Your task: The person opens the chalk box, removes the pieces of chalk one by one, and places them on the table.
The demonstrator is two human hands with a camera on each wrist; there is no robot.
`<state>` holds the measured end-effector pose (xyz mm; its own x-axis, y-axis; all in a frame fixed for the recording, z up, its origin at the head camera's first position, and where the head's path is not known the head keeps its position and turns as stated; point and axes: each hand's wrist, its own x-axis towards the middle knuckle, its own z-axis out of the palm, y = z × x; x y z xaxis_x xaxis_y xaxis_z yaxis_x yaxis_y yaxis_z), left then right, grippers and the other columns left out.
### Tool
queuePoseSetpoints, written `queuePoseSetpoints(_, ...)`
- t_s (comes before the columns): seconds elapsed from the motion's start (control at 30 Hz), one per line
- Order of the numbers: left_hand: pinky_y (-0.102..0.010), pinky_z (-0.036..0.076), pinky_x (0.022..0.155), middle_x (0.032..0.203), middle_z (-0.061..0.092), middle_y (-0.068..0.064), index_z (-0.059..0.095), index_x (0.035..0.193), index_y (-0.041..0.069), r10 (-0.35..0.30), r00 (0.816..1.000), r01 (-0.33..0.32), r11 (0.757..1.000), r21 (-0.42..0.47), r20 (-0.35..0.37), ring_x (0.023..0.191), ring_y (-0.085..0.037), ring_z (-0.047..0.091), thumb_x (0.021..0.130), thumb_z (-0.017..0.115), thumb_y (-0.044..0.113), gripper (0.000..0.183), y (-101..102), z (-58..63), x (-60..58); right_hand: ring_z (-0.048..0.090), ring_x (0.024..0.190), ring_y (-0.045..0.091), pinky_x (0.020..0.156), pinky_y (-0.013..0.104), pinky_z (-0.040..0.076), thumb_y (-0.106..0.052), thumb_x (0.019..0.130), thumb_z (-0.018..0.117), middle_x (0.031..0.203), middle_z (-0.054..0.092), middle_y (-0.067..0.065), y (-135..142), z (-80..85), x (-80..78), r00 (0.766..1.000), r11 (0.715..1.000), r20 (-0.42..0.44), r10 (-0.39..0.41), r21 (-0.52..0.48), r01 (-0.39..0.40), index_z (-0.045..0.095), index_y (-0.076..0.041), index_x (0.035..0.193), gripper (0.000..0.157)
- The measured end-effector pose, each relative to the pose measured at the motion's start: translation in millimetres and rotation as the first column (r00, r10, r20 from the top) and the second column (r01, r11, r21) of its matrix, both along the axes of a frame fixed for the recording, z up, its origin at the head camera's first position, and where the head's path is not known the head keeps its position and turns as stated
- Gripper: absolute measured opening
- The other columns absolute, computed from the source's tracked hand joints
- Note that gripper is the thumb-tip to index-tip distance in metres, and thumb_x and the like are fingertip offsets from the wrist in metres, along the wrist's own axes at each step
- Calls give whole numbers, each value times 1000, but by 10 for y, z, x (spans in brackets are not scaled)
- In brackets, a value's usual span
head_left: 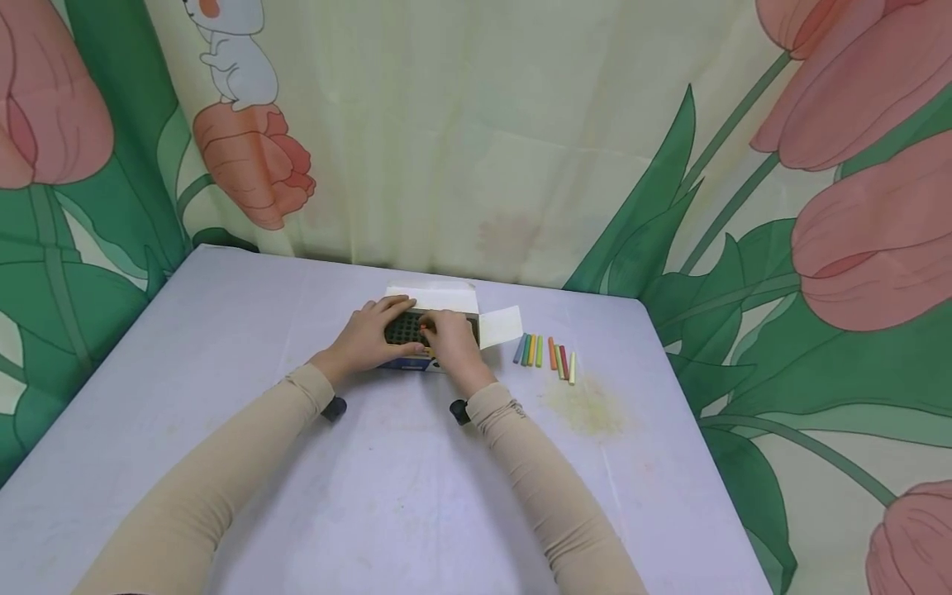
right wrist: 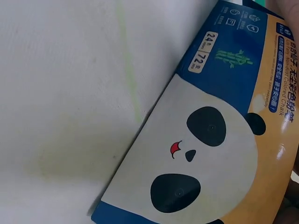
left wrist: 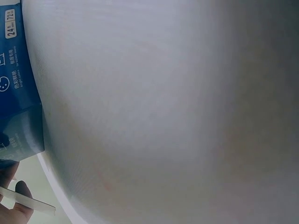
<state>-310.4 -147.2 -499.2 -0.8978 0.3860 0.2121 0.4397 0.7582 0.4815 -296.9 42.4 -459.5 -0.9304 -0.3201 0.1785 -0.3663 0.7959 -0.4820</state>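
A box of colored chalk (head_left: 418,364) with a blue, orange and panda front stands at the table's far middle, its lid folded back. Inside it is a dark insert (head_left: 403,329) with rows of holes. My left hand (head_left: 366,335) holds the box by its left end, thumb along the front edge and fingers over the far side. Over the box's right half, my right hand (head_left: 455,345) pinches a small orange-red chalk stick (head_left: 425,329) close above the holes. In the right wrist view the panda front (right wrist: 219,140) fills the right side.
Right of the box's white side flap (head_left: 501,326), several chalk sticks (head_left: 531,349) lie in a row, with another group including a red one (head_left: 564,362) beside them. A yellowish smudge (head_left: 587,405) marks the white tablecloth. A flowered curtain (head_left: 476,140) hangs behind.
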Motion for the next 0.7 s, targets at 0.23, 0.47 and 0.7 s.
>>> queuePoseSetpoints(0.23, -64, 39, 102, 164, 37, -6, 39, 161, 22, -1, 1000, 1, 1000, 4, -2, 134, -41, 47, 87, 71, 69, 94, -9, -6, 1, 70, 86, 13, 72, 25, 56, -15, 103, 64, 108, 77, 7, 2, -5, 48, 1000, 1000, -7, -14, -17, 14, 73, -9, 117, 17)
queuePoseSetpoints(0.47, -62, 39, 101, 165, 37, -5, 39, 161, 22, -1, 1000, 1, 1000, 8, 3, 133, -39, 47, 87, 71, 68, 93, -7, -17, -4, 70, 82, 12, 67, 23, 55, -16, 104, 62, 107, 77, 5, 2, -37, 53, 999, 1000, -34, -21, -4, 21, 70, -10, 117, 16)
queuePoseSetpoints(0.7, -61, 40, 100, 164, 38, -5, 40, 161, 21, 3, 1000, -3, 1000, 14, -7, 131, -38, 48, 86, 73, 65, 92, -4, -2, 10, 66, 70, 10, 59, 22, 50, -18, 106, 58, 101, 77, 7, 8, -24, 51, 998, 1000, -59, -1, -23, 0, 65, -12, 118, 15)
